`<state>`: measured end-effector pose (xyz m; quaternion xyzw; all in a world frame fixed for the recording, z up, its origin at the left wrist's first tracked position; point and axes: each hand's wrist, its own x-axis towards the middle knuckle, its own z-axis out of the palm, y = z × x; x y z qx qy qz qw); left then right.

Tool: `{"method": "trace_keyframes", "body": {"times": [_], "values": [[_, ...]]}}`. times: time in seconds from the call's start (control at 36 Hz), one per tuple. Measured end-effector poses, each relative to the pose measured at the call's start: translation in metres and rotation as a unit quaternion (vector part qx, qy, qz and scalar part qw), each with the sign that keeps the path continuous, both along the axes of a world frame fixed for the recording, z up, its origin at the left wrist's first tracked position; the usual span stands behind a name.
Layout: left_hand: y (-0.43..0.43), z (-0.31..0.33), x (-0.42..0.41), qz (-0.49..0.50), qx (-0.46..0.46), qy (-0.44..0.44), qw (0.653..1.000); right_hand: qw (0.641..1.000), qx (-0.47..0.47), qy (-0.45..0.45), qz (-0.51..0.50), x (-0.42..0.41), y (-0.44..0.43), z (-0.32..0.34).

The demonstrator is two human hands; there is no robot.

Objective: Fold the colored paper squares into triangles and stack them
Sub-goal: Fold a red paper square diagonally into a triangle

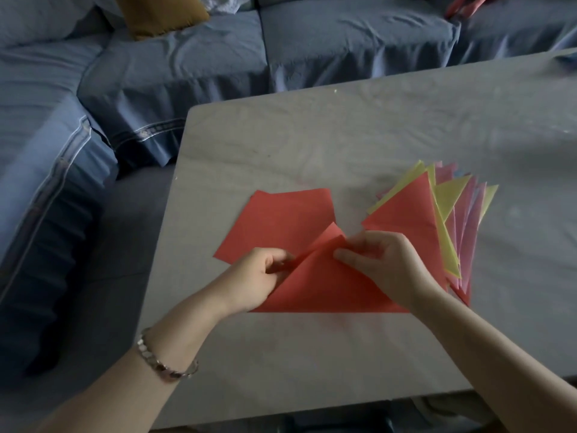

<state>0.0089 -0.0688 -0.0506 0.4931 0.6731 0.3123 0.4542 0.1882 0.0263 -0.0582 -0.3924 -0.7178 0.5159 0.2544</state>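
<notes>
A left hand [259, 276] and right hand [384, 264] each hold a pinching grip on the raised flap of a half-folded red paper sheet [318, 289] near the tabletop's [312, 145] left edge. For a clean crease, the corners should probably meet exactly before the fold is flattened. A fanned stack of folded triangles [415, 214] lies just to its right, and a flat red square [281, 220] lies behind.

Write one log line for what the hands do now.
step: folding red sheet; left hand: pinches sheet; right hand: pinches sheet; triangle stack: right of it
</notes>
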Motion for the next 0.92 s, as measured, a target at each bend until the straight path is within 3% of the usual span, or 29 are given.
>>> {"method": "trace_keyframes", "body": {"times": [0.14,0.28,0.56,0.92], "values": [[0.001,0.008,0.007,0.03,0.005,0.066,0.997,0.998,-0.003,0.039,-0.049,0.0,-0.006,0.002],[0.006,0.025,0.024,0.087,0.079,0.064,0.991,0.997,0.014,0.05,-0.062,0.001,-0.01,0.012],[0.004,0.034,0.043,0.168,0.212,0.133,0.954,0.987,-0.039,0.135,-0.082,0.008,-0.019,0.028],[0.001,0.043,0.049,0.163,0.249,0.233,0.926,0.982,-0.03,0.148,-0.117,0.009,-0.024,0.028]]}}
